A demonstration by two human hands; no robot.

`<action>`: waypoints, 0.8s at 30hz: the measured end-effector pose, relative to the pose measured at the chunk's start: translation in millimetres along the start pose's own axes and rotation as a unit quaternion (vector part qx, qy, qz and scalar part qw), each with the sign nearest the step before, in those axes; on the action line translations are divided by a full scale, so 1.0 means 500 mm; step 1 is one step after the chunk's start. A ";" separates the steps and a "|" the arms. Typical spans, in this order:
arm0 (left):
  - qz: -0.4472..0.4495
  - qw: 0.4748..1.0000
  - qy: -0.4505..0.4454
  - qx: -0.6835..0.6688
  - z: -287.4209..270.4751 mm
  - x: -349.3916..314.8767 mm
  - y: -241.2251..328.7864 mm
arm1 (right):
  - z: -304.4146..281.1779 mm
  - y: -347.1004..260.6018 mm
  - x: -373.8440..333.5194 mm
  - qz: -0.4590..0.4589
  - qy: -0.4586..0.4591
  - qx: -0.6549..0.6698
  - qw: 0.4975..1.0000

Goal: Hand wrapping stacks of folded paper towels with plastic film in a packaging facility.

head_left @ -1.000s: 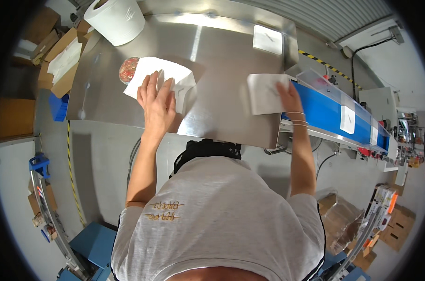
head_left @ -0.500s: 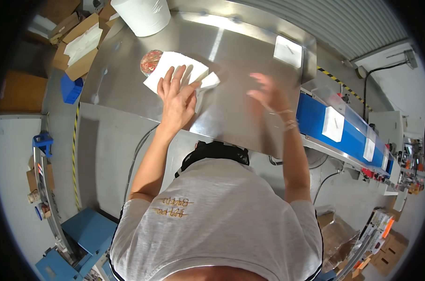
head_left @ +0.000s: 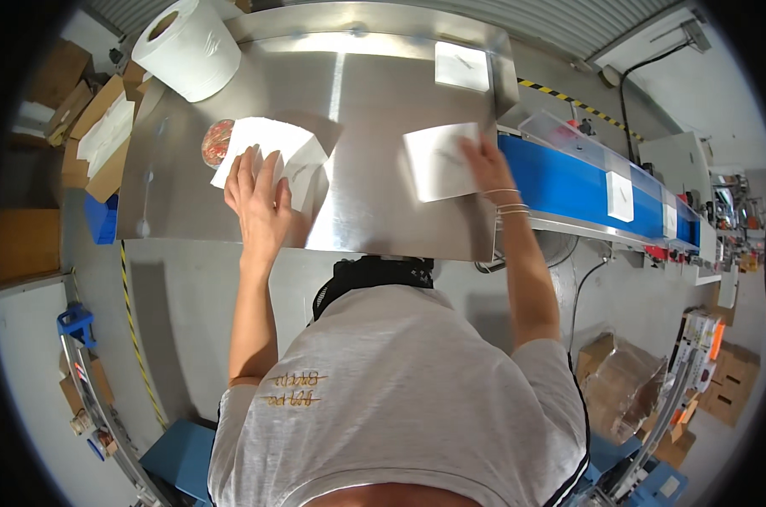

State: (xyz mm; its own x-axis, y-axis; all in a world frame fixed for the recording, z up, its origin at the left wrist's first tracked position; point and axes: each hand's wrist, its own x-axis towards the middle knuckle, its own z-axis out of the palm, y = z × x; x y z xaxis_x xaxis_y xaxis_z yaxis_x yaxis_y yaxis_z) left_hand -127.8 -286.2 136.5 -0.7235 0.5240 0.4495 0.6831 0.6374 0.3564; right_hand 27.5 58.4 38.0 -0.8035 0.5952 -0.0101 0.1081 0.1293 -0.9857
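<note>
My left hand [head_left: 260, 198] lies with fingers spread on folded white paper sheets [head_left: 275, 139] at the left of the steel table [head_left: 374, 110]. The sheets partly cover a round red-patterned object [head_left: 217, 142]. My right hand [head_left: 489, 165], slightly blurred, grips the right edge of a flat white square [head_left: 440, 162] with a faint grey mark. That square is above the right part of the table, beside the conveyor's near end. Whether it is a card or a thin packet I cannot tell.
Right of the table runs a blue conveyor belt [head_left: 552, 182] carrying white squares [head_left: 619, 196] beneath a clear cover. Another white square [head_left: 461, 66] lies at the table's back right corner. A large white paper roll [head_left: 193, 55] stands back left, near open cardboard boxes [head_left: 100, 135].
My right hand, empty and blurred before, now holds a white square near the conveyor. My left hand stays on the white sheets. The view has shifted.
</note>
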 end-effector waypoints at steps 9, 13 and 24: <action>0.012 0.999 0.023 -0.028 0.015 -0.006 -0.008 | -0.299 0.029 -0.038 0.026 0.327 -0.681 0.655; 0.007 0.998 0.040 -0.039 0.015 -0.009 -0.010 | -0.095 -0.069 0.017 -0.119 0.064 -0.408 0.903; 0.036 0.998 0.006 -0.055 -0.003 0.007 -0.005 | 0.327 -0.147 0.042 -0.201 -0.281 -0.134 0.929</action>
State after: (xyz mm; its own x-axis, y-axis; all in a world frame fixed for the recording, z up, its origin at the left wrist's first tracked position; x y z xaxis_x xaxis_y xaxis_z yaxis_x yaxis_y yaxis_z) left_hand -131.6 -286.9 138.5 -0.6715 0.5591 0.4863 0.7404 0.5326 0.4101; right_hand -93.0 -68.1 82.5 -0.9812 -0.0427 0.1884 -0.1850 0.4885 -0.8527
